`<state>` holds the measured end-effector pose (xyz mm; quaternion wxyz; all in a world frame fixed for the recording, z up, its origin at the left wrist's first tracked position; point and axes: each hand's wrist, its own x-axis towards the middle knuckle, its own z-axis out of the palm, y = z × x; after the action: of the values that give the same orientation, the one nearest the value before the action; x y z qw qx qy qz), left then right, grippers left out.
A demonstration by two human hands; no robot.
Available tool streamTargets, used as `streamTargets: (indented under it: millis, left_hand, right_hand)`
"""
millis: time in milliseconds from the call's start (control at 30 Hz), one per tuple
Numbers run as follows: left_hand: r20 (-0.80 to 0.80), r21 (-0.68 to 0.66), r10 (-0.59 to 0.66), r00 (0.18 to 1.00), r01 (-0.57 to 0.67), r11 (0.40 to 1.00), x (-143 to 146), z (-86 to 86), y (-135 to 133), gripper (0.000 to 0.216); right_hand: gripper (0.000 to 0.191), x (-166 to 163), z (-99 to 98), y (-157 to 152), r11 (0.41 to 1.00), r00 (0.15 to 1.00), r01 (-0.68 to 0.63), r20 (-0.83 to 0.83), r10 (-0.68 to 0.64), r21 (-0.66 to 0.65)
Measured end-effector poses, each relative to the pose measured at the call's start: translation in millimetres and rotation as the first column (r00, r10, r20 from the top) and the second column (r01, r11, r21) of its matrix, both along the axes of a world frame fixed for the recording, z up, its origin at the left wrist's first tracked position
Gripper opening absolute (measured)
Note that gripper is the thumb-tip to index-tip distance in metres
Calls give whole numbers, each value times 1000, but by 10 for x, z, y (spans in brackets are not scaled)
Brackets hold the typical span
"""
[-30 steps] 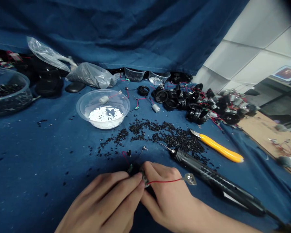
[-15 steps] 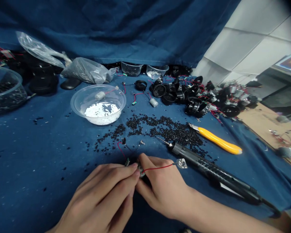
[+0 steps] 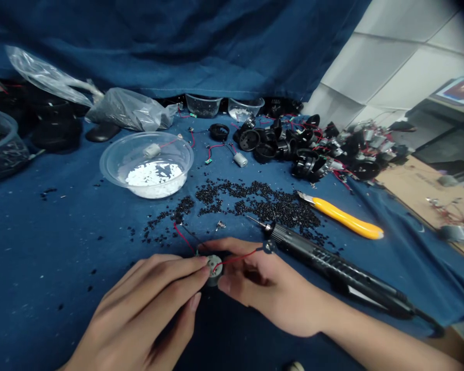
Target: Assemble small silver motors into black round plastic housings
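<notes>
Both left hand (image 3: 139, 304) and right hand (image 3: 266, 283) pinch small round motor (image 3: 213, 270) with red wire (image 3: 235, 257) at six o'clock.

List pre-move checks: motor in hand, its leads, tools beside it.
1. Small motor held between left hand and right hand: ok.
2. Red lead joint at the motor sound: cannot tell, too small to judge.
3. Second red lead lying on the blue cloth, clear of the fingers: ok.
4. Soldering iron on a stand: not ok, it lies directly on the cloth.
5. Iron hot: cannot tell.
6. Yellow utility knife blade retracted: not ok, the blade is out.
</notes>
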<state>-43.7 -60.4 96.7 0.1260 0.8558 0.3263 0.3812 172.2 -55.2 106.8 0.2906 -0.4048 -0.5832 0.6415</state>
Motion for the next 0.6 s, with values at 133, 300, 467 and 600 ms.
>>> streamTargets:
  millis: [133, 300, 467, 600]
  left_hand:
    - [-4, 7, 3, 1000, -3, 1000, -14, -21, -12, 39]
    - [-19, 11, -1, 1000, 2, 1000, 0, -19, 3, 41]
    - [-25, 23, -16, 1000, 17, 1000, 9, 0, -1, 42]
    - [-3, 43, -28, 1000, 28, 999, 13, -4, 1, 41]
  right_hand:
    - [33, 45, -26, 45, 989, 983, 8, -179, -35, -147]
    - [31, 41, -42, 79, 987, 974, 55, -210, -86, -151]
    - [51, 20, -16, 38, 988, 977, 121, -167, -135, -93]
    - [38, -9, -12, 0, 989, 995, 97, -13, -96, 109]
